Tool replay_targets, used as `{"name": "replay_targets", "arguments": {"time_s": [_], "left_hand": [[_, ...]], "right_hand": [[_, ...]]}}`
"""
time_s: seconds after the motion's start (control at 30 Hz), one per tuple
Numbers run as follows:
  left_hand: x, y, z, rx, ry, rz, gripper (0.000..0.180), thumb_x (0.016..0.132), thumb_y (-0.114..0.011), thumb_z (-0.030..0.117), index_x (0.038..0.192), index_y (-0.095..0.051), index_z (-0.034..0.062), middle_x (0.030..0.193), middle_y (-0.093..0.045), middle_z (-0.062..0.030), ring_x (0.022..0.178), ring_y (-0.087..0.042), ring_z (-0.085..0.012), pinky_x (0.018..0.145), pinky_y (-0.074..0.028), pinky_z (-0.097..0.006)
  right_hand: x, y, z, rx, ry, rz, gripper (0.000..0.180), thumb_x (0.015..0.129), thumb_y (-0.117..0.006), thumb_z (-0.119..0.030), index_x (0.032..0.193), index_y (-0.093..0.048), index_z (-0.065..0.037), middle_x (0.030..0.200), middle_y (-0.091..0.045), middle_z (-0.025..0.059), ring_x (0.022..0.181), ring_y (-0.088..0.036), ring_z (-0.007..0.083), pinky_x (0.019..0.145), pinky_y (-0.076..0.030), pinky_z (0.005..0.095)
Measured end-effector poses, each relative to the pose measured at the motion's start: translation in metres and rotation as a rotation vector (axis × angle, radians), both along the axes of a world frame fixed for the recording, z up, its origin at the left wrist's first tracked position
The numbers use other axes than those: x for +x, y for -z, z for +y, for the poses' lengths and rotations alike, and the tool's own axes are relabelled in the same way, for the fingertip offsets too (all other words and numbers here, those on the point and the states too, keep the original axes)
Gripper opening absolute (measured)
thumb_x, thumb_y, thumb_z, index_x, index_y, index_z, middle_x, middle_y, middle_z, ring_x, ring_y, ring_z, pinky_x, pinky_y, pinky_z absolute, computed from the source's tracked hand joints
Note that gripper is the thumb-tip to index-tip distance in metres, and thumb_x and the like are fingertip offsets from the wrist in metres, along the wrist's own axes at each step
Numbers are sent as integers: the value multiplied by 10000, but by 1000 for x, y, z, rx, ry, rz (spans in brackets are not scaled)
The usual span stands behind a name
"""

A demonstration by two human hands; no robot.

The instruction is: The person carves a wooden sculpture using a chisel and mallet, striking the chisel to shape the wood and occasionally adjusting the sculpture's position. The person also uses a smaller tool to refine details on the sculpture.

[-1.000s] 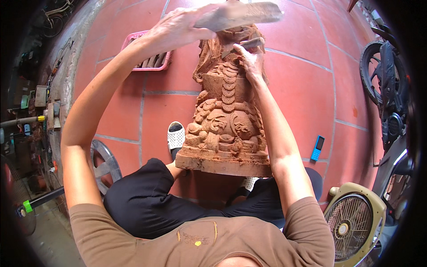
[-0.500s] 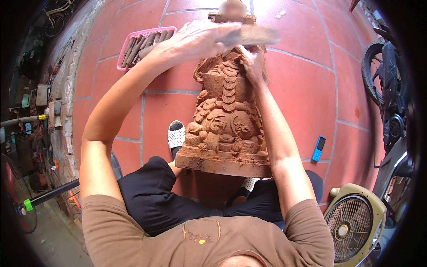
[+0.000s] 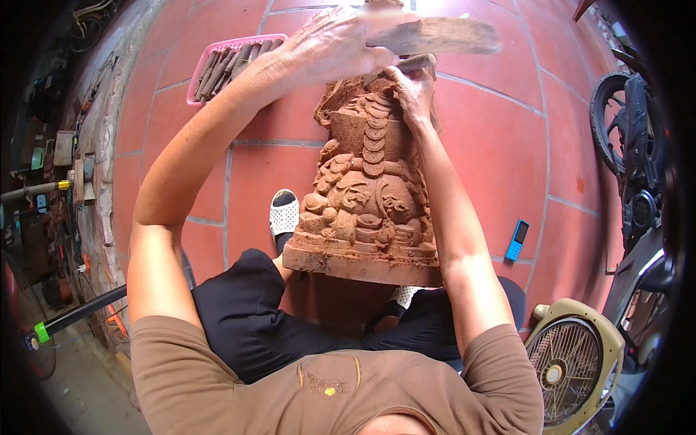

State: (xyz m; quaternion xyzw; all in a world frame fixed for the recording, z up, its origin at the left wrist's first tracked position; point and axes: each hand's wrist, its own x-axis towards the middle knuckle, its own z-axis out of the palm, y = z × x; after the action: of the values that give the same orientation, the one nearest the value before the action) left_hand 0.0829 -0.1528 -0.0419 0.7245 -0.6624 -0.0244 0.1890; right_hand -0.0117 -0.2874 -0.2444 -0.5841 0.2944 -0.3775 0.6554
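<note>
Red floor tiles (image 3: 500, 159) fill the ground all around you, with a motorbike (image 3: 634, 181) parked at three o'clock and a beige electric fan (image 3: 576, 359) at five o'clock. At centre stands the reddish wooden carving (image 3: 370, 196), upright between your knees, its base resting against your black trousers (image 3: 246, 319). At eleven o'clock a pink basket (image 3: 228, 61) of dark tools sits on the tiles, well apart from the carving. Your left hand (image 3: 326, 47), at twelve o'clock, is wrapped around a flat wooden mallet (image 3: 442, 36) held over the carving's top. Your right hand (image 3: 409, 90), just below it, is curled around a chisel handle (image 3: 413, 65) pressed against the carving's upper edge. A white slipper (image 3: 284, 215) shows at nine o'clock of the base, and a small blue phone (image 3: 516, 241) lies at three o'clock.
</note>
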Motion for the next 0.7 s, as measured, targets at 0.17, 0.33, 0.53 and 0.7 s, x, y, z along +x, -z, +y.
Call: {"name": "replay_targets", "arguments": {"time_s": [0.17, 0.33, 0.53, 0.7], "left_hand": [[6, 3, 0, 118, 60, -115, 629, 834, -700, 220, 1427, -488, 219, 1199, -662, -153, 1009, -655, -350, 898, -508, -433], [0, -12, -7, -36, 87, -167, 590, 829, -697, 207, 1394, -529, 207, 1188, -657, -144, 1011, -653, -329, 904, -501, -433], [-5, -33, -5, -21, 71, 304, 643, 873, -613, 176, 1474, -390, 130, 1325, -554, -254, 1212, -554, -363, 1017, -437, -438], [3, -19, -12, -56, 92, 153, 584, 854, -618, 177, 1414, -459, 135, 1162, -604, -240, 1029, -615, -361, 879, -487, -446]], "right_hand": [[0, -15, 9, -17, -67, 23, 311, 800, -813, -164, 1003, -678, 28, 906, -728, 108, 794, -671, 145, 744, -531, 274], [1, -2, 4, 56, -48, 33, 251, 836, -776, -124, 1015, -661, 10, 906, -703, 91, 798, -659, 140, 707, -533, 264], [10, 13, -9, 167, 8, -68, 287, 843, -783, -164, 1044, -607, -62, 968, -707, 61, 863, -710, 176, 680, -516, 293], [16, 10, -14, 86, -4, 62, 315, 851, -775, -176, 1062, -601, -19, 968, -705, 84, 862, -709, 184, 671, -532, 301]]}}
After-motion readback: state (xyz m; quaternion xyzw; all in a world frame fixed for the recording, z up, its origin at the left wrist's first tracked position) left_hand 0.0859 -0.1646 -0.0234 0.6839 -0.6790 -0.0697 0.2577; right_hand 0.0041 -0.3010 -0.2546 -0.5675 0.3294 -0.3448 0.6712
